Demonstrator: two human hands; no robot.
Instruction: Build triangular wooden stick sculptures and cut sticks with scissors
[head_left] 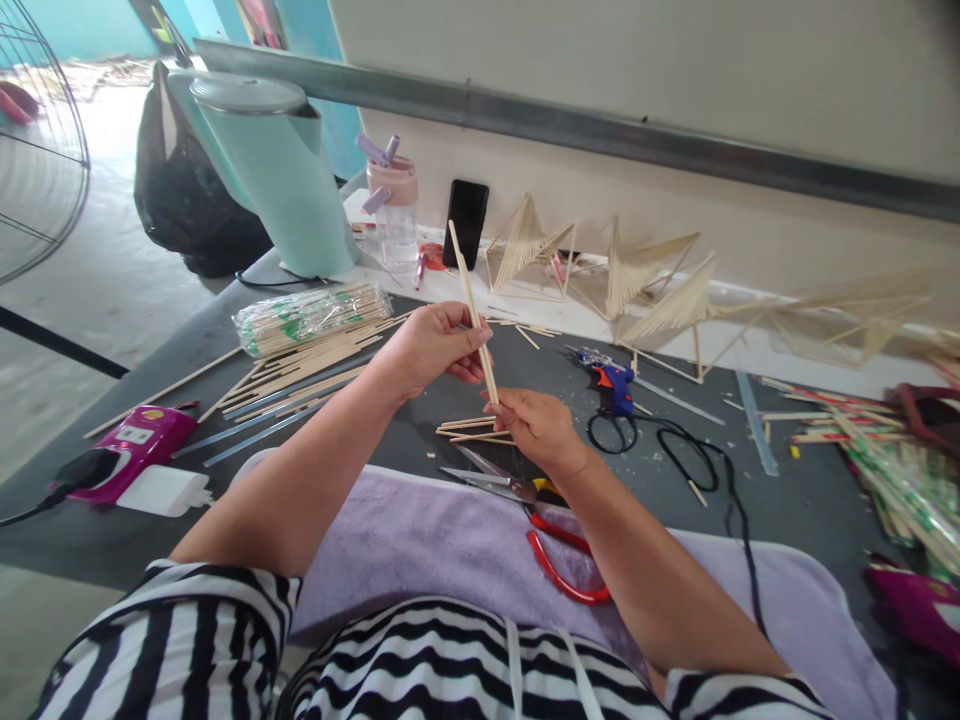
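Note:
A few thin wooden sticks [466, 282], bundled side by side, stand tilted above the middle of the dark table. My left hand [442, 345] pinches them around the middle, thumb on the near side. At their lower end my right hand [536, 425] is closed on the same sticks with its fingertips. Under my right hand lie several short sticks [472, 430]. Scissors with red handles [559, 565] lie just below it, blades pointing left, partly covered by my right forearm. A blue glue gun [616, 385] with a black cord rests to the right.
Stick frames [637, 280] stand along the wall beside a black phone [466, 222]. At left are a wrapped stick pack [311, 318], loose sticks [300, 365], a purple power strip [139, 450] and a mint kettle [270, 170]. A lilac towel [420, 545] covers the near edge.

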